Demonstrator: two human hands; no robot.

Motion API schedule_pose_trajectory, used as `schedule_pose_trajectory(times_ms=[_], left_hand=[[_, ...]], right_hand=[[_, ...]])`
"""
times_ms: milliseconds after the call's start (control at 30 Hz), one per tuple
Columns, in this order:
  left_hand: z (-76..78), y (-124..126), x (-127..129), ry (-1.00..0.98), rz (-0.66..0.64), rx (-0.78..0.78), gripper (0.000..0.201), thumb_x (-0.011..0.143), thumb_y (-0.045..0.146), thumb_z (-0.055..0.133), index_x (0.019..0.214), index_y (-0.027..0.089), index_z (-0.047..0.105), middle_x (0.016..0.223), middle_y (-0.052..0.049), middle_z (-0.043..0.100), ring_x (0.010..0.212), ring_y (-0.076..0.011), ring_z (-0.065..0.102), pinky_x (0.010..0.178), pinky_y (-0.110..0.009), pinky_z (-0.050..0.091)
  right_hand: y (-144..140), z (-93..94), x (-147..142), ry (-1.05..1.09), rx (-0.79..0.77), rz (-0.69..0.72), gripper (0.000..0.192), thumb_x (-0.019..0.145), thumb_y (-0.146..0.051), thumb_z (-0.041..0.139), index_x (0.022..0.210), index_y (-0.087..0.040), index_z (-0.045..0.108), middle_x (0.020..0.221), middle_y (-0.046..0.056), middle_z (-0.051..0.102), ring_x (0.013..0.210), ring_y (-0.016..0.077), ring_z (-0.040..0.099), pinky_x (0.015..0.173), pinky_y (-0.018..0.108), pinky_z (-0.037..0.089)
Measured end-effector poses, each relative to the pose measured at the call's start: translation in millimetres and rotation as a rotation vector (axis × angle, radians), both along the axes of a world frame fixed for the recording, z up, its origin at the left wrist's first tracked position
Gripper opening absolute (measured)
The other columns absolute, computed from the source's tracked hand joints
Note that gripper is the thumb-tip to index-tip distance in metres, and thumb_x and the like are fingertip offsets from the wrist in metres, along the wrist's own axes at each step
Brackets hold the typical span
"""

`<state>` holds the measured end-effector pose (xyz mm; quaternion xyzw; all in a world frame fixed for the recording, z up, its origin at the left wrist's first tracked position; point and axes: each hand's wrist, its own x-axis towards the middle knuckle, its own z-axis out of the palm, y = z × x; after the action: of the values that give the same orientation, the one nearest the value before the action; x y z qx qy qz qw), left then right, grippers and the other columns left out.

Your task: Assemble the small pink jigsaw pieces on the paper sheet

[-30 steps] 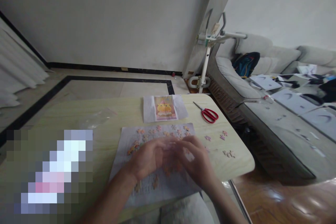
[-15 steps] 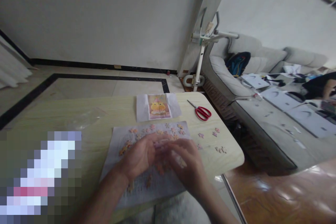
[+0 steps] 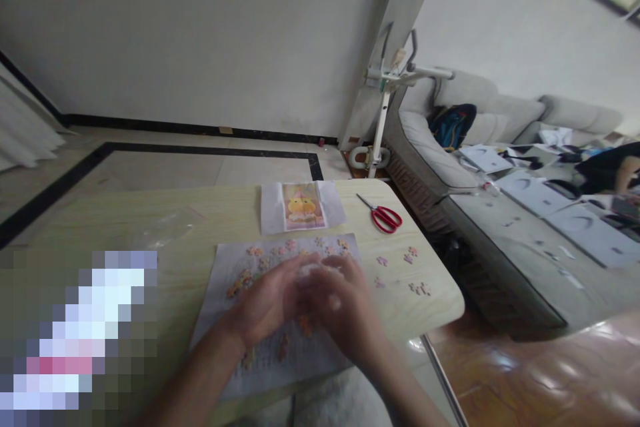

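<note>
My left hand (image 3: 267, 301) and my right hand (image 3: 343, 307) meet over a white paper sheet (image 3: 226, 293) on the pale wooden table (image 3: 150, 227). Their fingertips touch above small orange and pink puzzle pieces (image 3: 255, 251) scattered on the sheet. The fingers are blurred, and I cannot tell whether either hand holds a piece. Beyond the sheet lies a reference picture (image 3: 301, 205) of a yellow figure on pink.
Red-handled scissors (image 3: 383, 215) lie at the table's far right. Loose puzzle pieces (image 3: 411, 255) sit near the right edge. A clear plastic bag (image 3: 167, 227) lies at left. A grey sofa (image 3: 450, 153) with papers and a white stand (image 3: 383, 103) are to the right.
Both hands stayed together over the sheet, with the fingers shifting slightly. The camera view swung a little.
</note>
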<state>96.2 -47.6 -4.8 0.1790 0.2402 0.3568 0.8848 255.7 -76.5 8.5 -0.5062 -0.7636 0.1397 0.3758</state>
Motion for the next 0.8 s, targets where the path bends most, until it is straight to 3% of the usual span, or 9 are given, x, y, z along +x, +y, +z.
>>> schedule_pose_trajectory(times_ms=[133, 500, 800], left_hand=[[7.3, 0, 1, -0.021, 0.017, -0.021, 0.042, 0.095, 0.031, 0.049, 0.131, 0.013, 0.055, 0.109, -0.014, 0.070, 0.094, -0.0225, 0.068, 0.085, -0.034, 0.050], [9.7, 0, -1, -0.024, -0.023, -0.046, 0.042, 0.091, 0.032, 0.054, 0.129, 0.014, 0.048, 0.103, -0.016, 0.072, 0.102, -0.0282, 0.069, 0.097, -0.045, 0.047], [11.9, -1, -3, 0.027, -0.023, -0.041, 0.045, 0.090, 0.033, 0.057, 0.129, 0.013, 0.047, 0.103, -0.017, 0.073, 0.101, -0.0282, 0.069, 0.097, -0.045, 0.047]], right_hand=[[3, 3.2, 2, -0.004, 0.002, 0.016, 0.024, 0.081, -0.013, 0.066, 0.098, -0.029, 0.072, 0.106, 0.005, 0.062, 0.098, 0.0223, 0.059, 0.089, 0.043, 0.049], [-7, 8.6, 49, 0.028, -0.031, -0.036, 0.017, 0.089, -0.020, 0.060, 0.104, -0.022, 0.068, 0.097, 0.008, 0.063, 0.090, 0.0209, 0.060, 0.079, 0.037, 0.052], [26, -12.0, 119, -0.384, -0.090, -0.247, 0.025, 0.089, -0.018, 0.055, 0.109, -0.018, 0.069, 0.094, 0.009, 0.064, 0.089, 0.0252, 0.062, 0.082, 0.043, 0.050]])
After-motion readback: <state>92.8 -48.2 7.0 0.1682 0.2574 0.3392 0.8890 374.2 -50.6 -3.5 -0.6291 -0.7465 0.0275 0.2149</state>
